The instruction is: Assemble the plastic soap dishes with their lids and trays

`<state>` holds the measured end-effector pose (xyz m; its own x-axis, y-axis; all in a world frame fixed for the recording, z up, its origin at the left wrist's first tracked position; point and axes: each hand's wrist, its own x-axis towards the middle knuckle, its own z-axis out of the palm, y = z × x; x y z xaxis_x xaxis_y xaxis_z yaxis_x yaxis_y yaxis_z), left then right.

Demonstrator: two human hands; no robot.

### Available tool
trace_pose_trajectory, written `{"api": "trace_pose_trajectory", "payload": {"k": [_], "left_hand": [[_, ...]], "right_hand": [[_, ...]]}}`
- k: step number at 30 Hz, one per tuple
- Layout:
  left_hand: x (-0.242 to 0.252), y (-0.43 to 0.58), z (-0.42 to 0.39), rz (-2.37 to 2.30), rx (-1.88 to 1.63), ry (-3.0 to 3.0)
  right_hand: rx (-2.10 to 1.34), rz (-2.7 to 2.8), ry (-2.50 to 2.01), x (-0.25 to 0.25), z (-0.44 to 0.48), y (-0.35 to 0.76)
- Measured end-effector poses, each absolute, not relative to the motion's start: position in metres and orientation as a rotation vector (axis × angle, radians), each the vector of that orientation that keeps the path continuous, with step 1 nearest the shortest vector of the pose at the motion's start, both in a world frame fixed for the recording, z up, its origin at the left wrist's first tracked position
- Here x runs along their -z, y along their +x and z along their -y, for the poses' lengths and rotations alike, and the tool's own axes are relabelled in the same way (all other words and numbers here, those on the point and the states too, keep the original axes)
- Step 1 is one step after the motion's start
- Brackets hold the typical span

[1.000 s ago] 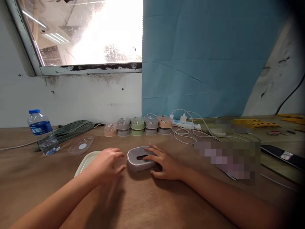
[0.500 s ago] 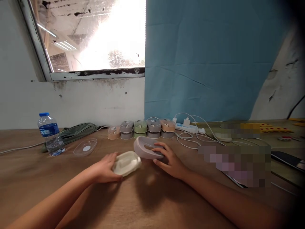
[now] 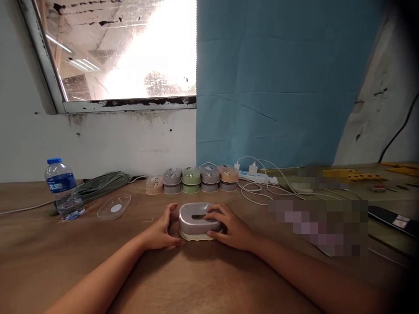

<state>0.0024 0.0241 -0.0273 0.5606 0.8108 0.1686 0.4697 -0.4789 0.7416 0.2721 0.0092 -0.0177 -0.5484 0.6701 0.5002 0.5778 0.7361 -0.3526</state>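
Observation:
A grey oval lid with a slot [image 3: 197,218] sits on top of a cream oval base [image 3: 196,237] at the middle of the brown table [image 3: 209,279]. My left hand [image 3: 163,232] cups the left end of this box, fingers curved around it. My right hand [image 3: 229,226] grips the right end, fingers laid over the lid's top. A clear oval insert [image 3: 114,206] lies loose to the left.
A water bottle [image 3: 61,189] and a green pouch [image 3: 100,184] lie at the left. A row of several stacked oval boxes [image 3: 191,179] stands by the wall. White cables and a power strip [image 3: 257,176] sit right of them, a dark phone [image 3: 393,219] at far right.
My left hand brought the cream base to the middle and my right hand lifted the grey lid, then set it down onto the base. Both hands now clasp the joined box.

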Motion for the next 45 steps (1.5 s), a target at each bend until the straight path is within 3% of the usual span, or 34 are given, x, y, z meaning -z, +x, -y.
{"api": "trace_pose_trajectory", "payload": {"k": [13,15,18,20,22,25,36,38,41,45], "left_hand": [[-0.002,0.002,-0.016,-0.875,-0.657,2.99],[-0.005,-0.014,-0.026,-1.109,-0.798,3.023],[-0.004,-0.049,-0.045,-1.861,-0.911,2.858],[0.0,-0.075,-0.055,-2.392,-0.749,2.548],[0.004,-0.096,-0.061,-2.63,-0.477,2.205],[0.008,-0.112,-0.064,-2.585,-0.275,2.017],[0.003,-0.09,-0.06,-2.411,-0.268,2.08],[0.003,-0.08,-0.057,-2.369,-0.404,2.138],[0.004,-0.065,-0.055,-2.15,-0.976,2.195],[0.006,-0.044,-0.051,-1.426,-1.732,1.846]], "right_hand": [[-0.202,2.551,-0.909,0.01,-0.002,0.27],[-0.214,2.554,-0.907,0.009,-0.002,0.27],[-0.213,2.565,-0.908,0.008,-0.001,0.27],[-0.213,2.562,-0.915,0.008,0.0,0.27],[-0.22,2.556,-0.93,0.008,0.0,0.27],[-0.227,2.553,-0.953,0.009,-0.001,0.27],[-0.245,2.545,-0.946,0.009,-0.001,0.27],[-0.248,2.539,-0.945,0.009,-0.001,0.27],[-0.257,2.533,-0.96,0.011,-0.001,0.27],[-0.254,2.449,-0.993,0.017,-0.004,0.271]]}}
